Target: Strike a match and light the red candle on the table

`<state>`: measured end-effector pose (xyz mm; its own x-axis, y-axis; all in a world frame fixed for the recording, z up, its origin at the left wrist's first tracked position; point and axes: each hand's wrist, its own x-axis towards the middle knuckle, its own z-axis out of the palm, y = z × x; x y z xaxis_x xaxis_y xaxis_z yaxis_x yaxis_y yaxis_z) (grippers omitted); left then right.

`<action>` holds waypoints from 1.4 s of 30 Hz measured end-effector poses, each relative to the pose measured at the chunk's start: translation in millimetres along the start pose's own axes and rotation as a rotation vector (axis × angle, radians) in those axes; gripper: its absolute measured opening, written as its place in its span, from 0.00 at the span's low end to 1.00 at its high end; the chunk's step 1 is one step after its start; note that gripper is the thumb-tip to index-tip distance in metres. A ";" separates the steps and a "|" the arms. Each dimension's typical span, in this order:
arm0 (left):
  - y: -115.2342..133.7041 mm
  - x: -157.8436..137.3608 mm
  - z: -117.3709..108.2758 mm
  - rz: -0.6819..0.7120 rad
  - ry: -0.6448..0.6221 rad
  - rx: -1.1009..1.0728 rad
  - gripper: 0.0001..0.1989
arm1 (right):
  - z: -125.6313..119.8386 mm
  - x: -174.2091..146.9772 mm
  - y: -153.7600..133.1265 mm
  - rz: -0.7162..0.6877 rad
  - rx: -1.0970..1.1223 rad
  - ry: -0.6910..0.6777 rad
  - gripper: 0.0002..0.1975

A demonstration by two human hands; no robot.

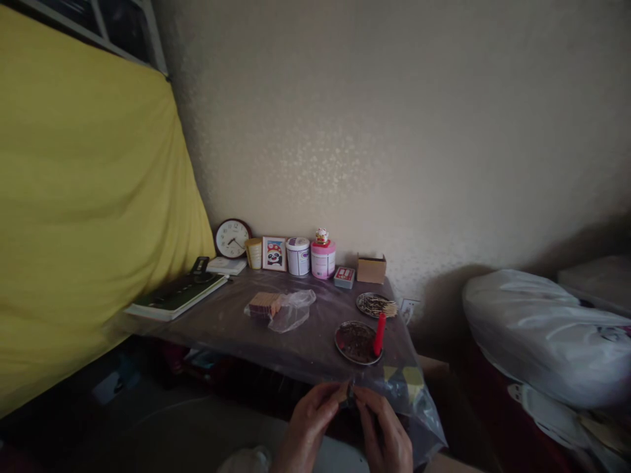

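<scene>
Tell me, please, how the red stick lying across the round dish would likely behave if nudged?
The red stick looks round and slim, so it would probably roll. It rests tilted on the rim of the dish, so a nudge may slide it off. It seems light and stiff; whether it is brittle cannot be told.

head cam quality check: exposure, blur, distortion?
Head view: dim and underexposed in the foreground, so both hands, left hand and right hand, are murky and the small dark item between them is unreadable; the wall is brightest, with speckled glare; the yellow cloth bows from wide-angle distortion.
</scene>
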<state>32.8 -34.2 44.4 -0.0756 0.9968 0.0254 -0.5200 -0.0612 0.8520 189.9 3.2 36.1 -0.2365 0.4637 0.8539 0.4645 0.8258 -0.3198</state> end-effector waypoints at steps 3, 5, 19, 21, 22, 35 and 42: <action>2.0 -1.8 1.7 -0.011 0.027 -0.016 0.19 | 0.2 -1.0 0.8 -0.004 -0.010 0.002 0.10; 4.7 -3.4 3.4 -0.012 0.047 -0.024 0.19 | 0.5 -1.2 1.2 -0.006 -0.009 0.006 0.10; 2.3 0.0 0.8 -0.012 0.023 -0.025 0.19 | -1.2 0.0 -0.5 -0.018 0.042 -0.023 0.07; 2.0 -0.8 0.5 -0.012 0.046 -0.032 0.18 | -0.7 1.1 -1.1 -0.014 0.049 -0.010 0.07; 2.6 -1.5 0.9 -0.012 0.052 -0.033 0.18 | -0.6 2.1 -2.1 -0.010 0.053 -0.005 0.07; 20.5 -13.5 13.8 -0.060 0.044 -0.052 0.14 | -8.9 15.1 -25.6 0.116 0.099 0.130 0.09; 12.0 -8.7 12.3 -0.071 0.106 -0.092 0.16 | -12.9 13.7 -23.1 0.086 0.035 0.152 0.09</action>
<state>37.7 -43.0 60.8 -0.1228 0.9881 -0.0930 -0.6024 0.0003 0.7982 186.9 -13.7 60.5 -0.0643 0.4816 0.8740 0.4470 0.7969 -0.4063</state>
